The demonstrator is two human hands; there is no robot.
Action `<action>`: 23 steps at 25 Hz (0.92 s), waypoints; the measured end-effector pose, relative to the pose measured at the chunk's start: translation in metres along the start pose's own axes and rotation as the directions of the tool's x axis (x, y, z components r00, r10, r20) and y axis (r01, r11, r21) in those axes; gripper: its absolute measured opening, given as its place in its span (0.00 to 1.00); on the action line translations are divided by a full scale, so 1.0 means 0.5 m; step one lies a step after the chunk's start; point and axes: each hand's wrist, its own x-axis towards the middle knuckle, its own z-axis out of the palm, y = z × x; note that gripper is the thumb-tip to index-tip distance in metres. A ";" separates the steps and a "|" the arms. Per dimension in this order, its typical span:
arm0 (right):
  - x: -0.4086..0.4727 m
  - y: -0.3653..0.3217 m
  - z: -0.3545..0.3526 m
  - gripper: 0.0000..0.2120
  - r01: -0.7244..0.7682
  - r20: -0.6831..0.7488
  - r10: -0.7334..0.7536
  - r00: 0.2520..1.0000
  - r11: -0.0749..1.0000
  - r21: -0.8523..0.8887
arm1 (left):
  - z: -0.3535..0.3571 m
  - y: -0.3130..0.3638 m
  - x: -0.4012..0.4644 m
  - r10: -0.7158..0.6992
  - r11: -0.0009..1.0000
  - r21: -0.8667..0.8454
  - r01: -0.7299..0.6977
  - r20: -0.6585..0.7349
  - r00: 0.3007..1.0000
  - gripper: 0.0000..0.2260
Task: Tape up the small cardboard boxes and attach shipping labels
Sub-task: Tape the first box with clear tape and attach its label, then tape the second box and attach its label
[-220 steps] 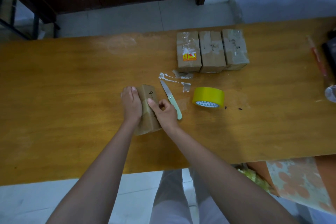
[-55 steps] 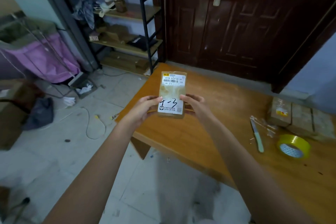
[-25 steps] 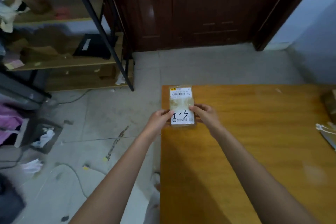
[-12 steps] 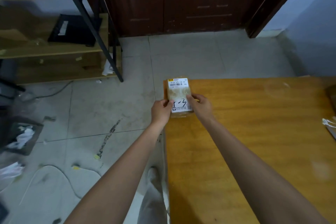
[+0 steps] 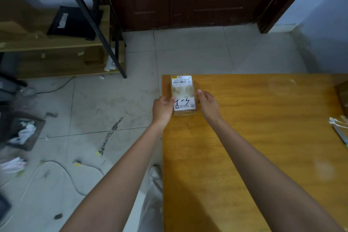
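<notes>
So the small cardboard box (image 5: 183,96) is sitting right at the far left corner of the table (image 5: 254,137), long axis running straight away from the person, white shipping label (image 5: 183,103) face up with black marker scrawl on it. It looks down on the wood, though I can't totally rule out a sliver of air under it.

It's sandwiched between both hands: left hand (image 5: 162,108) has its grip pinching the near-left edge, right hand (image 5: 208,104) curls against the near-right side. Both are at the near end, about equally close, so the free length pokes forward toward the corner edge.

Texture-wise: plain brown cardboard, glossy tape sheen across the top, paper label partly torn or wrinkled mid-way. Tabletop is smooth varnished orange wood. Tiled floor (image 5: 113,109) drops off just left, so sliding it further left looks risky.
</notes>
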 end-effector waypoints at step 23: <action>-0.548 0.171 -0.410 0.20 -0.020 -0.328 0.037 0.944 0.998 0.056 | 0.196 0.102 -0.495 0.256 0.966 -0.114 -0.231 0.308 0.916 0.09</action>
